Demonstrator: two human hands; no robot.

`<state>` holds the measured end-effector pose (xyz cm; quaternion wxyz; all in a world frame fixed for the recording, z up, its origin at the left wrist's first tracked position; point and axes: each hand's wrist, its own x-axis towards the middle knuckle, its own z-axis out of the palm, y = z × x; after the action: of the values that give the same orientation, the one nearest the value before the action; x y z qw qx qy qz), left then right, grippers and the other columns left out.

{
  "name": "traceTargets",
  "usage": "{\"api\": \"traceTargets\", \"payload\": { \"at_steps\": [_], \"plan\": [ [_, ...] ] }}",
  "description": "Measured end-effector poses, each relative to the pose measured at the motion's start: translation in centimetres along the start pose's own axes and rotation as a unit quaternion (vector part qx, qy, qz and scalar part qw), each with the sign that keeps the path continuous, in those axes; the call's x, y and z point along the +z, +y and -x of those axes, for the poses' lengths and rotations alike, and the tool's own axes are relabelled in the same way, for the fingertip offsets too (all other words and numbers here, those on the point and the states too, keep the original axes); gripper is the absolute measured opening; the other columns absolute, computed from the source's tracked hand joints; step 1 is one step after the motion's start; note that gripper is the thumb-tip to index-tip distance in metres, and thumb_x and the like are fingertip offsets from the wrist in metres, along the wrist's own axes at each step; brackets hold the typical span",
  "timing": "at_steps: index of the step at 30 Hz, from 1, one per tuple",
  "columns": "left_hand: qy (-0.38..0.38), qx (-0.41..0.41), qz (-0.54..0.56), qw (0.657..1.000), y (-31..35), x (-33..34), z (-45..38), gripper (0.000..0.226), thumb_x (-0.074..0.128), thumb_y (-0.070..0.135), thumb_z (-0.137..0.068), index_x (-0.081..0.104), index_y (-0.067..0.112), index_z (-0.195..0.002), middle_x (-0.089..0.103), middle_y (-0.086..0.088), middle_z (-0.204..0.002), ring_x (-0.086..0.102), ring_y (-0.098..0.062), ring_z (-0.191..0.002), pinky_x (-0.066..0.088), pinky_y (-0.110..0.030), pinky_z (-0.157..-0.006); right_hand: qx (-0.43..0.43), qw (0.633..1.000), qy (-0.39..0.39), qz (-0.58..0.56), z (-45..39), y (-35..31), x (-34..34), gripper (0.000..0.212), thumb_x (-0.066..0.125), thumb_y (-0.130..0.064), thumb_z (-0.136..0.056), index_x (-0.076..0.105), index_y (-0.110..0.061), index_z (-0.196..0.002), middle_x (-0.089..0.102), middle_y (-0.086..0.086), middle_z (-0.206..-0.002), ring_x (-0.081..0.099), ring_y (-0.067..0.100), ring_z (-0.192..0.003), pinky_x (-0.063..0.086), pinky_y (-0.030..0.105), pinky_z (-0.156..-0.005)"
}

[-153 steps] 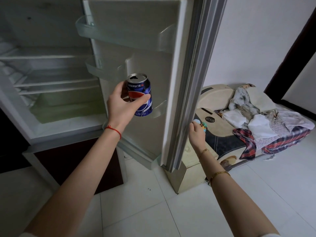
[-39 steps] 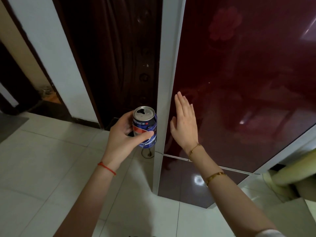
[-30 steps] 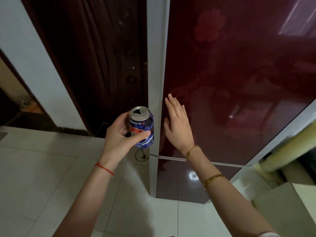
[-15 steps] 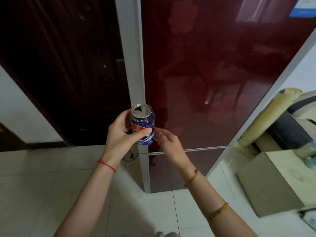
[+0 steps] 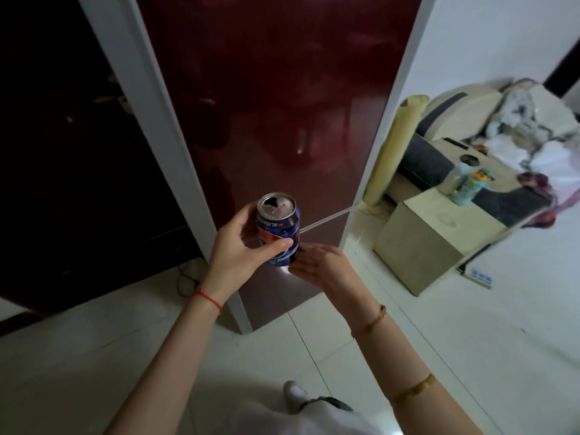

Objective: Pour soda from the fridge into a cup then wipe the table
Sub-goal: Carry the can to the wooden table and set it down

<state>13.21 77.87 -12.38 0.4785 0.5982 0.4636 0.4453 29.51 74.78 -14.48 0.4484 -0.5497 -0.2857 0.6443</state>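
The soda can (image 5: 278,229) is clamped in the grip of the left hand (image 5: 240,252): the thumb is laid across the front of the blue label and the fingers are wrapped round the far side. The can is held upright, its silver top facing up with the drinking hole already opened at about 10 o'clock on the lid; whether liquid is inside cannot be told. The right hand (image 5: 323,268) is held at 4 o'clock from the can, palm turned toward it, fingers loosely extended and apart, the fingertips just beside or touching the can's lower edge; nothing is closed on by it.

A red string (image 5: 208,299) is worn on the left wrist, and gold bracelets (image 5: 372,321) on the right forearm.

Behind the can, at 12 o'clock, the dark red fridge door (image 5: 276,105) is seen shut, framed in white. At 3 o'clock a cardboard box (image 5: 430,243) is set on the tiled floor (image 5: 470,340), with small bottles (image 5: 467,186) just behind its far edge and a couch (image 5: 445,146) heaped with clothes (image 5: 539,146) beyond.
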Motion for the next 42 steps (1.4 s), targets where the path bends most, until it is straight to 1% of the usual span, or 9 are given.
{"api": "traceTargets", "payload": {
  "at_steps": [3,6,10,15,22,26,31,37,42],
  "plan": [
    [-0.063,-0.005,-0.001,0.998,-0.6,1.4,0.2,0.066,0.085,0.004,-0.068,0.058,0.013,-0.127,0.069,0.001,-0.119,0.065,-0.011,-0.112,0.051,-0.034,-0.099,-0.003,0.999,0.048,-0.004,1.7,1.1,-1.5,0.032,0.038,0.007,-0.094,0.068,-0.002,-0.098,0.073,0.012,-0.086,0.071,0.020,-0.078,0.058,0.030,-0.081],
    [-0.121,-0.008,-0.002,0.993,-0.9,3.0,0.6,0.065,0.084,0.004,-0.068,0.058,0.015,-0.127,0.069,0.004,-0.119,0.064,-0.008,-0.112,0.051,-0.028,-0.097,0.003,0.995,0.097,-0.032,3.7,2.1,-2.9,0.034,0.038,0.007,-0.095,0.068,-0.009,-0.088,0.075,0.007,-0.077,0.072,0.019,-0.074,0.058,0.030,-0.081],
    [-0.195,0.001,0.007,0.981,-0.9,5.7,1.8,0.061,0.080,-0.004,-0.071,0.058,0.017,-0.124,0.067,0.007,-0.118,0.064,-0.002,-0.110,0.050,-0.017,-0.090,0.000,0.988,0.144,-0.056,6.5,3.8,-4.9,0.031,0.040,0.004,-0.094,0.066,0.003,-0.111,0.073,0.020,-0.099,0.069,0.028,-0.089,0.054,0.041,-0.096],
    [-0.288,0.005,-0.009,0.958,-1.2,8.8,3.4,0.068,0.082,0.002,-0.072,0.054,0.012,-0.133,0.066,0.001,-0.125,0.060,-0.011,-0.119,0.049,-0.031,-0.103,-0.002,0.976,0.192,-0.098,10.0,6.1,-7.6,0.033,0.040,0.002,-0.095,0.065,0.005,-0.115,0.070,0.024,-0.110,0.068,0.033,-0.102,0.052,0.042,-0.100],
    [-0.371,0.028,-0.015,0.928,-0.6,14.5,7.0,0.069,0.082,0.001,-0.072,0.053,0.009,-0.134,0.066,-0.001,-0.125,0.061,-0.011,-0.119,0.048,-0.033,-0.104,-0.020,0.958,0.250,-0.137,15.9,9.1,-11.3,0.031,0.041,-0.001,-0.095,0.069,-0.001,-0.108,0.072,0.020,-0.110,0.067,0.033,-0.109,0.051,0.041,-0.101],
    [-0.414,0.029,-0.012,0.910,-0.2,18.7,9.9,0.073,0.083,0.002,-0.071,0.052,0.011,-0.136,0.065,0.001,-0.127,0.059,-0.010,-0.121,0.046,-0.034,-0.106,-0.026,0.942,0.290,-0.170,19.9,10.8,-14.2,0.032,0.039,0.000,-0.095,0.067,0.002,-0.111,0.072,0.020,-0.109,0.067,0.032,-0.109,0.051,0.040,-0.101],
    [-0.462,0.027,-0.005,0.886,0.6,25.2,15.6,0.072,0.084,0.002,-0.071,0.052,0.013,-0.135,0.065,0.002,-0.127,0.059,-0.011,-0.122,0.044,-0.033,-0.107,-0.028,0.912,0.350,-0.211,26.7,13.3,-18.8,0.033,0.037,0.001,-0.095,0.069,0.000,-0.104,0.073,0.021,-0.105,0.068,0.033,-0.106,0.053,0.040,-0.099],
    [-0.517,0.024,0.008,0.856,1.8,33.6,24.0,0.073,0.083,0.001,-0.070,0.053,0.018,-0.134,0.065,0.005,-0.126,0.058,-0.008,-0.121,0.045,-0.028,-0.105,-0.033,0.869,0.419,-0.262,35.9,17.0,-25.0,0.031,0.038,0.001,-0.096,0.069,-0.003,-0.092,0.075,0.011,-0.081,0.071,0.023,-0.079,0.057,0.036,-0.089],
    [-0.560,0.029,0.016,0.828,2.7,40.2,30.9,0.073,0.083,0.000,-0.070,0.053,0.017,-0.135,0.065,0.007,-0.127,0.058,-0.006,-0.122,0.045,-0.028,-0.106,-0.043,0.841,0.461,-0.281,43.1,20.1,-29.8,0.030,0.041,-0.001,-0.096,0.070,-0.003,-0.090,0.073,0.013,-0.082,0.069,0.024,-0.079,0.059,0.033,-0.085]
  ]
}}
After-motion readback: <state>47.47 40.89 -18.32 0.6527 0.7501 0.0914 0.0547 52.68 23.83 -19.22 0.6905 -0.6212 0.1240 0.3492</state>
